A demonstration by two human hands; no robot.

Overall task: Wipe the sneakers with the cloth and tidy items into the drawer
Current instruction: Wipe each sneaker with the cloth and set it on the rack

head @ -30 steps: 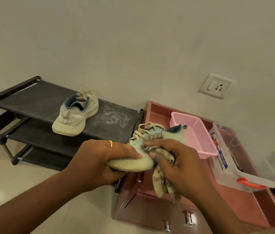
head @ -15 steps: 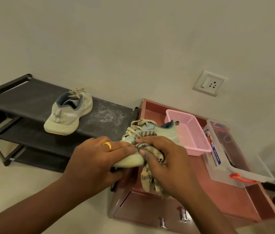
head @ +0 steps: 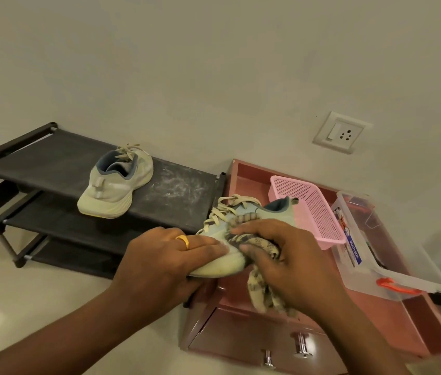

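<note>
**Both hands on one sneaker, cloth pressed to its upper**

The left hand (head: 165, 263), with a gold ring (head: 182, 240) on one finger, wraps around the toe end of the sneaker (head: 219, 267). Its fingers lie over the top and the rest of the hand closes around the sole edge. The right hand (head: 289, 263) clutches a bunched, striped cloth (head: 261, 293) and presses it against the sneaker's upper, just behind the laces. A loose tail of the cloth hangs below the sneaker.

The sneaker is held in the air with its toe toward the left hand, its heel pointing away and its laces untied.

Directly beneath the sneaker is a reddish drawer unit (head: 376, 320). Its drawer front (head: 241, 336) with two metal knobs (head: 301, 346) faces the camera and looks closed. To the right of the sneaker's heel, a pink mesh basket (head: 314, 209) rests on the unit's top surface. Further right of the sneaker is a clear plastic box (head: 392, 272) with an orange handle (head: 395, 286).

To the left of the sneaker is a dark shoe rack (head: 51, 163), whose top shelf is dusty at the end nearest the sneaker. The second sneaker (head: 116, 185) sits upright on that shelf, well apart from the held one, heel toward the camera. On the wall above and to the right of the sneaker is a white socket plate (head: 341, 132). A pale floor (head: 24, 293) lies below and to the left.
</note>
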